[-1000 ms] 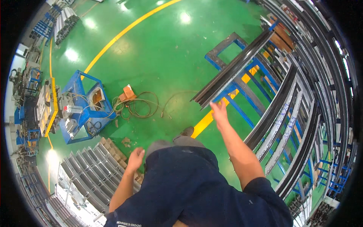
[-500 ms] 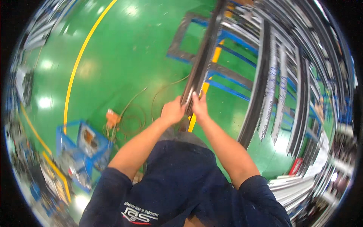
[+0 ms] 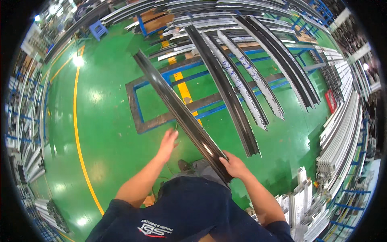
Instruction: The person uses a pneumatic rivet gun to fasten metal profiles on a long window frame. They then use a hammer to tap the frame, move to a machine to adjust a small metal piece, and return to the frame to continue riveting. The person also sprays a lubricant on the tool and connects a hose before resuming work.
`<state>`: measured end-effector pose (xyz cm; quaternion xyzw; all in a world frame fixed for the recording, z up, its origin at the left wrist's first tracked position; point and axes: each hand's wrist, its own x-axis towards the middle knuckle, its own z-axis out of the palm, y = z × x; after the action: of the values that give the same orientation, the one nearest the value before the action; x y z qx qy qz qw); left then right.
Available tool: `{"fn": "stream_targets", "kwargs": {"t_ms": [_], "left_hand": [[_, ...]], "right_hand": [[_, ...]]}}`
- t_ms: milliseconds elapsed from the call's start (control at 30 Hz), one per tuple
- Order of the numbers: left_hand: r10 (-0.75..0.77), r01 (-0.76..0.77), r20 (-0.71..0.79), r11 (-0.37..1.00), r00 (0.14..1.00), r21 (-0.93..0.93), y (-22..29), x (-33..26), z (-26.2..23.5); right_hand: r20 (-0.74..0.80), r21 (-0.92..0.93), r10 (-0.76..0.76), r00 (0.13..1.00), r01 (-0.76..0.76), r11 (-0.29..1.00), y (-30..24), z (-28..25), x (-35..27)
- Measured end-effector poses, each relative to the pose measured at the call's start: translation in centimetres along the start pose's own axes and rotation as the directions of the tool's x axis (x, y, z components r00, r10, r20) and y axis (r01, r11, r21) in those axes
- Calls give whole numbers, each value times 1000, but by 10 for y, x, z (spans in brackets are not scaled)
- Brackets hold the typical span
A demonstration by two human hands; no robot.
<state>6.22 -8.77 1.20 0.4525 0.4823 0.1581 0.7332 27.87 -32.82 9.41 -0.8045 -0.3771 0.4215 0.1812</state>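
Basically, one long dark profile [image 3: 182, 115] was the piece in hand: straight, narrow, near-black, glossy, with grooves running lengthwise and a thin pale edge along its right side. Bright glare sat on its surface toward the near end. It slanted from upper left down to the person's lap, passing over a black-and-blue frame [image 3: 134, 109]; whether it touched the frame, cannot tell. Right hand [image 3: 234, 166] gripped the near end at its right edge, thumb on top. Left hand [image 3: 167, 144] was open and empty, just beside the profile's left side, not touching.

Right of it, a second dark profile [image 3: 221, 86] lay across the frame, then two white-faced strips [image 3: 246, 94] with blue handwriting, then a pair of dark lengths [image 3: 282, 64]. Below all that: green floor [image 3: 105, 113], yellow line [image 3: 183, 89]. Farther right, pale stacked profiles [image 3: 338, 133]; far upper left, a blue stool [image 3: 98, 29].
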Motion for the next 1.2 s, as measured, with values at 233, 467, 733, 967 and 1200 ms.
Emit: {"fn": "stream_targets", "kwargs": {"t_ms": [233, 467, 733, 967, 1200], "left_hand": [[-168, 250, 195, 795, 966, -552, 63, 119, 20], [-201, 336, 278, 703, 939, -627, 57, 107, 67], [-322, 417, 626, 909, 711, -5, 177, 111, 185], [-283, 332, 702, 941, 653, 69, 219, 204, 378], [-317, 283, 466, 948, 826, 143, 202, 337, 508]], "right_hand": [[53, -61, 51, 997, -48, 997, 5, -66, -55], [-149, -101, 52, 987, -67, 993, 51, -93, -64], [-428, -119, 243, 870, -321, 939, 59, -173, -113], [-731, -121, 285, 620, -530, 839, 101, -246, -90], [-739, -189, 260, 622, -561, 806, 193, -334, 14]]}}
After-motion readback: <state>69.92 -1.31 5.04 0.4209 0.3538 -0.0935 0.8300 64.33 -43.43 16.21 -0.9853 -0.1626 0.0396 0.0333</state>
